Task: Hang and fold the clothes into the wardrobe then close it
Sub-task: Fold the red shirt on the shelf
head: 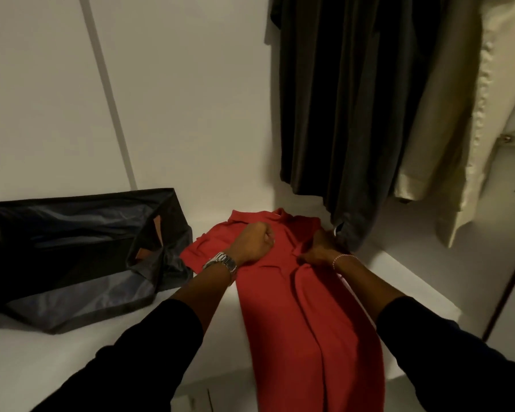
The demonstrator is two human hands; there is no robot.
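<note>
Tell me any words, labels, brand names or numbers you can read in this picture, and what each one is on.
There is no text that can be read.
Red shirt: no print or label shows.
Wristwatch on the left hand: the face is turned away, so no brand or numbers.
Dark fabric bin: an orange-brown patch inside, no lettering to make out.
Hanging dark garment and pale garment: no tags visible.

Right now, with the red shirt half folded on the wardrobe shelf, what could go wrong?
The red polo shirt hangs over the front edge of the white shelf, so it may slide off if both hands let go. The right hand pinches fabric right beside the hem of the dark hanging garment, which could get caught in the fold. The left hand works close to the open dark fabric bin and might nudge it.
</note>
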